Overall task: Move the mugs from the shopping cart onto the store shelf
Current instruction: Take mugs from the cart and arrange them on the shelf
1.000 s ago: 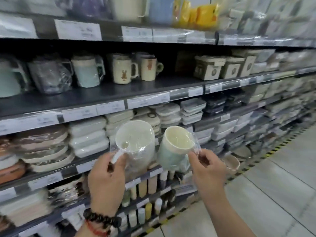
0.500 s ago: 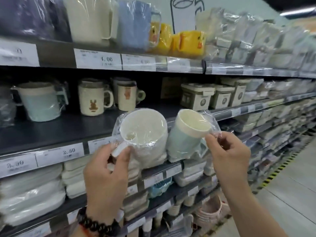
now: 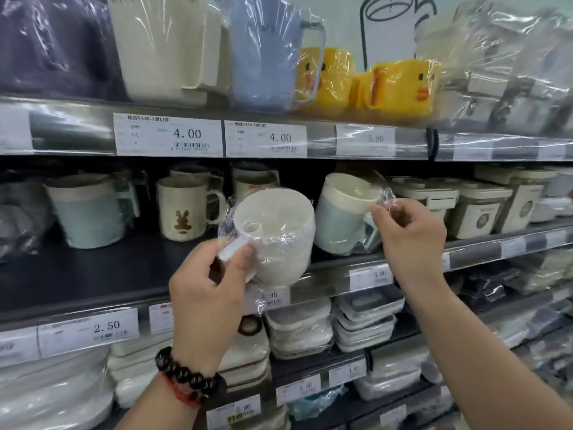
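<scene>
My left hand (image 3: 206,293) grips the handle of a white mug (image 3: 279,237) wrapped in clear plastic, tilted with its mouth toward me, just in front of the dark middle shelf (image 3: 93,274). My right hand (image 3: 409,234) pinches the plastic wrap at the rim of a pale blue mug with a cream rim (image 3: 344,218). That mug hangs tilted over the shelf's front part; I cannot tell whether its base touches the board. The shopping cart is out of view.
On the same shelf stand a blue-and-cream mug (image 3: 86,212), a rabbit-print mug (image 3: 183,209) and boxed containers (image 3: 483,209) at right. The shelf above holds wrapped jugs (image 3: 263,54) and yellow duck mugs (image 3: 400,88). Lower shelves carry stacked lidded boxes. Price tags line each edge.
Both hands have risen and moved forward with their mugs, from below the middle shelf up to its level. The blue mug now reaches over the shelf board.
</scene>
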`<action>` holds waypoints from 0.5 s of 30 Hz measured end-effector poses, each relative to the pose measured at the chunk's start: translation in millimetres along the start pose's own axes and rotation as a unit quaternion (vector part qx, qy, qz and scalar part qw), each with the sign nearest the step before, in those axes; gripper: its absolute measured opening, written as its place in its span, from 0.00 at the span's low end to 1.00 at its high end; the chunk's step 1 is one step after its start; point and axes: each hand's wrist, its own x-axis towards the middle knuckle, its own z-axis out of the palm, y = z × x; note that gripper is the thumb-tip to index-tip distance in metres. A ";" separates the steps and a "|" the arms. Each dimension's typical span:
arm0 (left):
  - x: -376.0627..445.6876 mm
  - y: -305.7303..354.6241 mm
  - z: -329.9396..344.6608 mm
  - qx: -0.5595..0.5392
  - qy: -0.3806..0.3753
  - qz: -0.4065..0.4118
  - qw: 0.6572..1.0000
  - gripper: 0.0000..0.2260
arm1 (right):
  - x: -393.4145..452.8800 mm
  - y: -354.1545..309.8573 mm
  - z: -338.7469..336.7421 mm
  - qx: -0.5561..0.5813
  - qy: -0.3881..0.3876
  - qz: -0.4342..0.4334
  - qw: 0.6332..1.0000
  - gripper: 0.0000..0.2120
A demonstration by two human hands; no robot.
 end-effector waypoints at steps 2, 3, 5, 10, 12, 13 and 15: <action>3.9 -3.6 8.9 0.008 0.023 -0.011 1.000 0.02 | 16.2 8.9 10.1 0.010 -0.021 -0.004 1.000 0.08; 5.6 -3.3 13.8 0.012 0.033 -0.014 0.999 0.02 | 25.6 13.0 14.9 0.010 -0.031 -0.006 0.999 0.08; 7.9 -1.4 24.2 0.021 0.047 -0.018 0.999 0.02 | 46.4 23.1 26.0 -0.014 -0.052 -0.006 0.999 0.09; 17.0 -1.3 48.8 0.061 0.079 -0.014 0.995 0.04 | 103.6 63.1 74.9 -0.110 -0.120 -0.019 0.986 0.13; 22.8 -8.5 58.0 0.077 0.093 -0.016 0.993 0.03 | 122.3 75.3 97.8 -0.145 -0.141 -0.021 0.979 0.12; 25.3 -13.1 62.0 0.091 0.096 -0.022 0.991 0.02 | 130.0 79.2 108.3 -0.162 -0.153 -0.020 0.975 0.13; 29.7 -22.1 68.0 0.135 0.098 -0.024 0.986 0.05 | 144.1 83.1 127.6 -0.187 -0.172 -0.028 0.967 0.14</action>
